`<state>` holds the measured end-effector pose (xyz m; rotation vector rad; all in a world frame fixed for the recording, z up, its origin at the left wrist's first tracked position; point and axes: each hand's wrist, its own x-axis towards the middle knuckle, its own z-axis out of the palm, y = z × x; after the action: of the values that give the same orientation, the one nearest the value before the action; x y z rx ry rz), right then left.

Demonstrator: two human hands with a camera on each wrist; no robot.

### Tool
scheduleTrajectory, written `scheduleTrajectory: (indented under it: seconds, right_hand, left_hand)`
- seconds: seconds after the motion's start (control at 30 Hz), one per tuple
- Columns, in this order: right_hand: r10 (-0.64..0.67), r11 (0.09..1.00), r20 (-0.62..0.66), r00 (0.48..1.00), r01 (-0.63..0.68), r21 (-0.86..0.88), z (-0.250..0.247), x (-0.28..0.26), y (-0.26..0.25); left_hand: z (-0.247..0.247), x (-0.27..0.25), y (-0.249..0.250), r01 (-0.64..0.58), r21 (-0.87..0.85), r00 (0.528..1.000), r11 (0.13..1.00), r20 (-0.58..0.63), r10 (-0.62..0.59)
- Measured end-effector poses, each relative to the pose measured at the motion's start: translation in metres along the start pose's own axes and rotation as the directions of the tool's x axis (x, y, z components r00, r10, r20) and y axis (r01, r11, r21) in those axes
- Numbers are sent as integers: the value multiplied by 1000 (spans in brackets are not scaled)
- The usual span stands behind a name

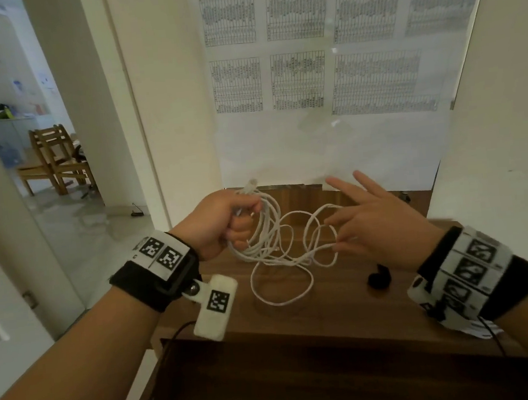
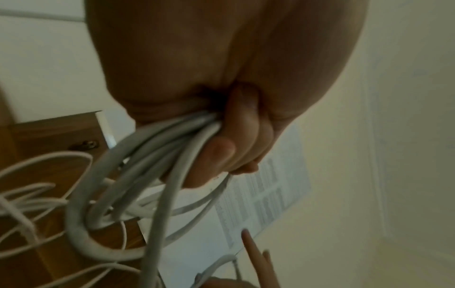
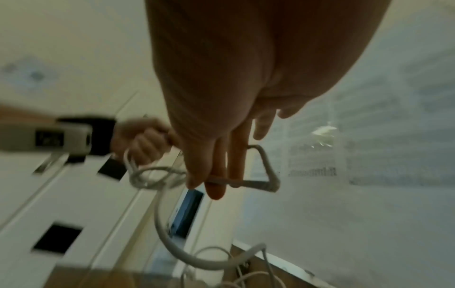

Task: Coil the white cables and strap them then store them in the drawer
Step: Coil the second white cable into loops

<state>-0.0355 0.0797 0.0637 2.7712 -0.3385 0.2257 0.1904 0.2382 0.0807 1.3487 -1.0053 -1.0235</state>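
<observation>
My left hand (image 1: 242, 221) grips a bundle of coiled loops of the white cable (image 1: 284, 300) above the wooden cabinet top (image 1: 329, 309). The left wrist view shows its curled fingers (image 2: 221, 152) around several strands of cable (image 2: 81, 233). My right hand (image 1: 334, 233) is a little to the right, with two fingers spread upward. Its thumb and straight fingers (image 3: 216, 187) pinch one strand of the cable (image 3: 172, 247). Loose loops hang between the hands and lie on the top. A black strap (image 1: 379, 279) lies on the wood below my right hand.
An open dark wooden drawer (image 1: 303, 372) juts out below the cabinet top, toward me. Behind it is a wall covered with printed sheets (image 1: 303, 78). A doorway on the left leads to a room with wooden chairs (image 1: 55, 160). A white wall (image 1: 507, 146) closes the right side.
</observation>
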Motion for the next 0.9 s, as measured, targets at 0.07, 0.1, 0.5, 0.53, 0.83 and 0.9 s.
scheduleTrajectory:
  seconds: [0.07, 0.1, 0.5, 0.53, 0.83, 0.9]
  right_hand:
    - [-4, 986, 67, 998, 15, -164, 3, 8, -7]
    - [5, 974, 85, 996, 14, -225, 5, 12, -10]
    - [476, 871, -152, 866, -440, 221, 17, 41, -8]
    - [495, 856, -185, 849, -440, 271, 16, 42, -9]
    - [511, 791, -461, 725, -187, 583, 3, 46, -27]
    - [486, 784, -509, 710, -96, 613, 1, 46, -33]
  left_hand:
    - [15, -2, 0, -45, 248, 999, 968, -10, 49]
    - [25, -4, 0, -54, 380, 998, 923, -11, 63]
    - [59, -3, -38, -17, 261, 992, 965, -118, 50]
    - [60, -3, -41, 13, 137, 995, 990, -99, 0]
    - [77, 2, -49, 178, -569, 982, 803, 48, -183]
    - [79, 1, -47, 206, -635, 979, 745, 138, -153]
